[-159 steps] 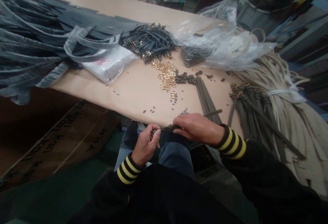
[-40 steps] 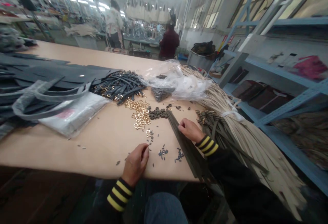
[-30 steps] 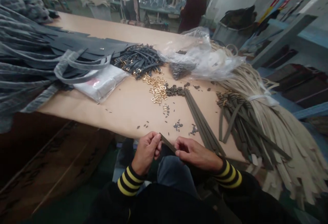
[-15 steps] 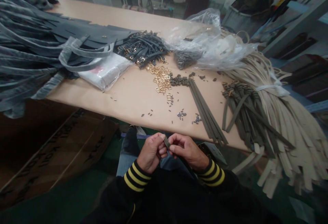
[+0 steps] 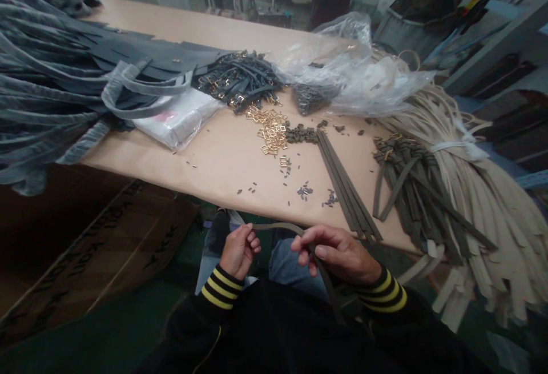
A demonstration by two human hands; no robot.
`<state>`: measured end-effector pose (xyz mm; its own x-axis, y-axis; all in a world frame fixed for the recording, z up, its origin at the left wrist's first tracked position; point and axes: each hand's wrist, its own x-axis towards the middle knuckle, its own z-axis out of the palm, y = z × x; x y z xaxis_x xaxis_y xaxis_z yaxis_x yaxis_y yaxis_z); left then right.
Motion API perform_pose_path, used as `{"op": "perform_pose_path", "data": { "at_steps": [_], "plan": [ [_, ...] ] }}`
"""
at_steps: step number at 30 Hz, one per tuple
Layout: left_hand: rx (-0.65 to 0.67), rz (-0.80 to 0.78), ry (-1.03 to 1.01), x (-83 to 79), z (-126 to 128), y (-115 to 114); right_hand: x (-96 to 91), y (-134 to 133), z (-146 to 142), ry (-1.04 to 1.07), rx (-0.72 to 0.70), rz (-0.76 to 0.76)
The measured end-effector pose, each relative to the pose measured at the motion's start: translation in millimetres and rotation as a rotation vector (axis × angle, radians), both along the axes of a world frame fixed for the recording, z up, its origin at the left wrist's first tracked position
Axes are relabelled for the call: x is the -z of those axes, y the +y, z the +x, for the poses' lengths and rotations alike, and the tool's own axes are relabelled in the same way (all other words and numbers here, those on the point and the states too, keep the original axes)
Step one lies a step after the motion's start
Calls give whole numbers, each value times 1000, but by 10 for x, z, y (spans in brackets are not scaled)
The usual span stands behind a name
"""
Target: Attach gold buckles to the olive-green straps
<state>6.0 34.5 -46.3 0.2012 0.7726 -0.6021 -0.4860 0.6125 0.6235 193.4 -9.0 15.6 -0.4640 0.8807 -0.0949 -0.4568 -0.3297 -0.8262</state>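
A dark olive strap stretches between my two hands above my lap, in front of the table edge. My left hand pinches its left end between thumb and fingers. My right hand has the strap running through its bent fingers, and the rest of the strap hangs down past the palm. On the table lie several straight olive straps, small dark metal pieces, a heap of gold buckles and a cluster of small olive loops.
Dark buckled straps and a clear plastic bag lie farther back. Grey wrapped straps cover the left side. Finished-looking olive straps and a beige strap bundle are at right. A cardboard box stands below.
My hands were close together on a short bit of strap. They have moved apart, the right hand going rightward, and a longer stretch of strap now shows between them.
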Motion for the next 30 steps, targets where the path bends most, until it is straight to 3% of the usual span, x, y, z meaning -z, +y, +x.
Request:
{"op": "perform_pose_path", "data": {
  "at_steps": [4,7,9,12,15,18,20,23,27,30],
  "plan": [
    [91,-24,22,72,77,-99,-52,31,84,-31,171,-16],
    [236,-39,58,69,102,-138,-174,70,209,-301,328,68],
    [298,-4,123,24,102,-146,-287,85,303,-562,321,115],
    [285,172,245,-132,96,-137,-396,87,367,-879,8,150],
    [246,267,170,-332,101,-121,-332,78,296,-932,-326,122],
    [224,255,138,-453,114,-110,-178,65,185,-893,-488,127],
    [218,246,174,-473,116,-108,-101,59,137,-895,-516,160],
    [214,228,191,-460,113,-113,-40,50,86,-861,-419,197],
    [242,217,201,-429,132,-140,24,29,-36,-641,-127,-5],
    [265,217,194,-408,169,-169,55,17,-135,-565,-37,-79]
  ]
}}
